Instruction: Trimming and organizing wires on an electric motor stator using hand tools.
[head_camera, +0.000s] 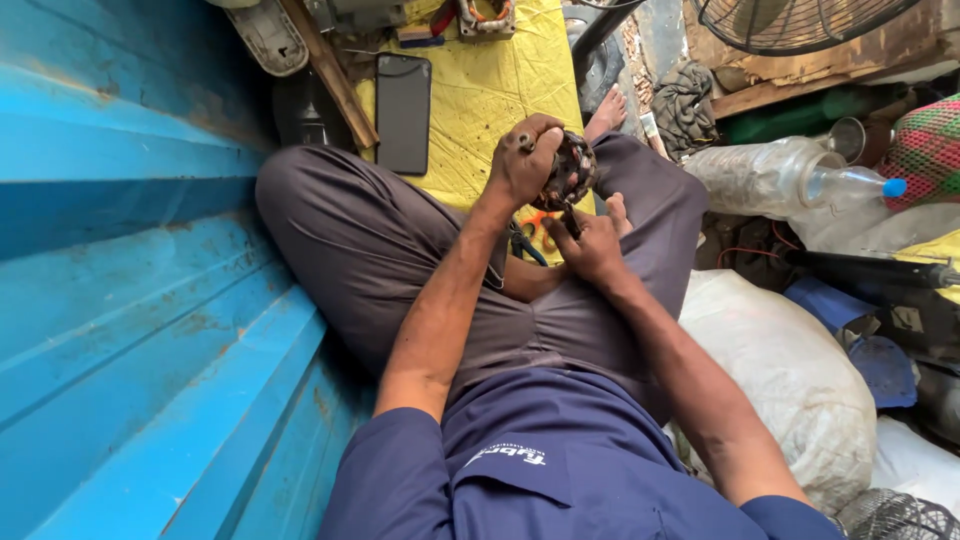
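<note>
I sit cross-legged in grey trousers. My left hand (524, 160) grips the top of a round metal motor stator (572, 172) with copper windings, held upright above my lap. My right hand (592, 248) is just below it, fingers closed around a thin dark tool (571, 222) that points up at the stator's lower edge. Pliers with dark handles (525, 246) lie on the yellow sheet (490, 90) under my hands, partly hidden by my left forearm.
A blue corrugated metal wall (130, 300) runs along the left. A black phone (403, 112) and a wooden stick (330, 70) lie on the yellow sheet. At right are a clear plastic bottle (790, 178), a white sack (800, 380), a fan grille (790, 22) and assorted clutter.
</note>
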